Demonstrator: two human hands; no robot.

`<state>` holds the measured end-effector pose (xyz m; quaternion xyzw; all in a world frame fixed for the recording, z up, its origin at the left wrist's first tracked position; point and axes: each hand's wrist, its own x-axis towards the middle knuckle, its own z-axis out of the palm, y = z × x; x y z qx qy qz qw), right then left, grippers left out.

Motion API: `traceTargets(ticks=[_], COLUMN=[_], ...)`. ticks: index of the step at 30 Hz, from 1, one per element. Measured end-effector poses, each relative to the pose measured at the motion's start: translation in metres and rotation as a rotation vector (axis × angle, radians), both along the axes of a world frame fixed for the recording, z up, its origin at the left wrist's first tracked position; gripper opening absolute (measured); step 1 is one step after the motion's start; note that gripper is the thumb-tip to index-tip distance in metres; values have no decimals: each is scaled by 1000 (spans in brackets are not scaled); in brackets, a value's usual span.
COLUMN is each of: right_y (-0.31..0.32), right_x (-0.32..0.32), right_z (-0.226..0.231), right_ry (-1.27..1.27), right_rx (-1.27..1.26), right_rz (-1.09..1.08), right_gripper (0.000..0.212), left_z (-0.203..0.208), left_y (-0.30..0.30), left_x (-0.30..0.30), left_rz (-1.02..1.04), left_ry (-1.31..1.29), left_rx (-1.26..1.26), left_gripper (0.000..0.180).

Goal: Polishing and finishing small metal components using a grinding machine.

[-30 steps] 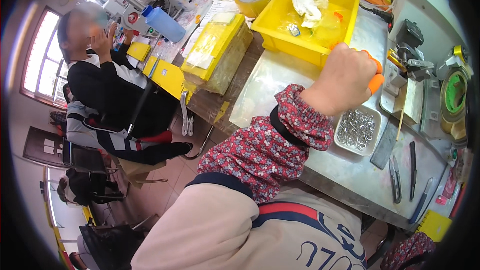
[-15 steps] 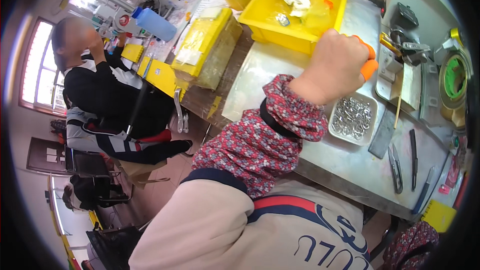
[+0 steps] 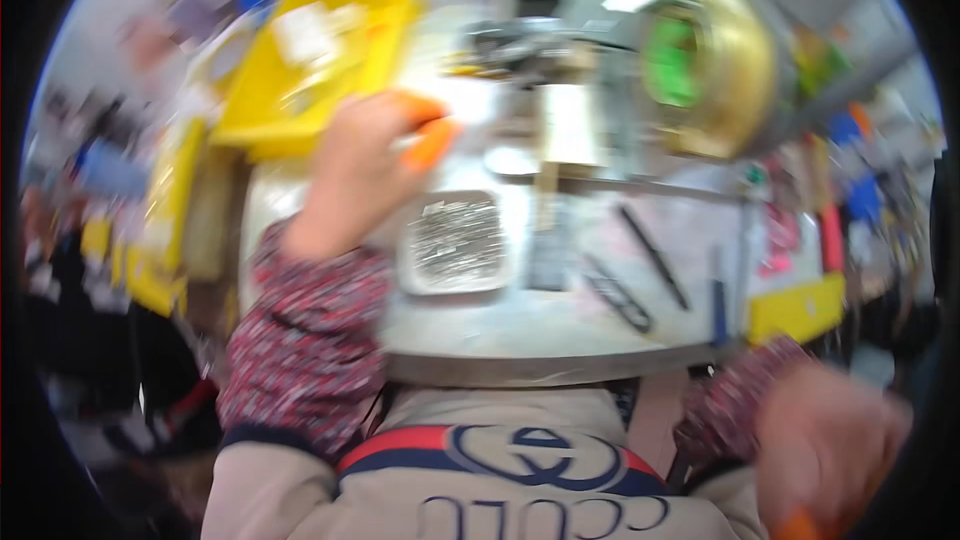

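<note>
My left hand (image 3: pixel 365 170), with orange finger covers on its fingertips, hovers between a yellow plastic bin (image 3: pixel 325 125) and a small white tray (image 3: pixel 455 286). Its fingers are curled closed; what they hold, if anything, cannot be made out. Many small shiny metal pieces (image 3: pixel 458 240) fill the tray. At the lower right, off the table, my right hand (image 3: pixel 825 440) is smeared by motion, an orange cover on one finger. I cannot see whether it holds anything. White crumpled material (image 3: pixel 310 35) lies inside the bin.
Right of the tray lie a dark grey flat block (image 3: pixel 548 250), tweezers (image 3: pixel 618 295) and a black pen-like tool (image 3: pixel 652 255). Behind them stands a large tape roll (image 3: pixel 735 70) with a green core. A yellow pad (image 3: pixel 797 308) sits at the table's right.
My view has swung to the right, so the table appears squarer and further left. My right hand has come into view at the lower right; my left stays near the bin and tray.
</note>
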<state>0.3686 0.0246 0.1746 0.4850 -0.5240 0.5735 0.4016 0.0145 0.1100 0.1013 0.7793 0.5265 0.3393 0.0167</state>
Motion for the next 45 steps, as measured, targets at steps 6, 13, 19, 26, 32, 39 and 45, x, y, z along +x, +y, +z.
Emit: traceTargets(ticks=[6,13,19,26,32,39,45], right_y=[48,39,39,43,35,29,22], right_x=[-100,-110,-114,-116,-116,-127,-124], right_z=[-53,-83,-96,-96,-101,-99,-99], right_ry=[-74,-151,-393,-676,-805,-962,-982], right_rx=[560,440,340,354,505,664,677], right_rz=[-1512,-1273,-1109,-1001,-1022,-945,-1002], right_gripper=[8,8,10,21,23,19,18], left_z=[-1,5,5,15,66,78,73], left_y=[-8,-14,-10,-20,-55,-50,-43], left_x=[0,10,7,9,70,132,157], left_rz=[39,78,68,20,-397,-606,-812], left_ry=[-35,-37,-13,-167,36,36,-47], left_rx=[-36,-103,-122,-95,-5,-213,-386], left_gripper=[8,8,9,11,32,57,48])
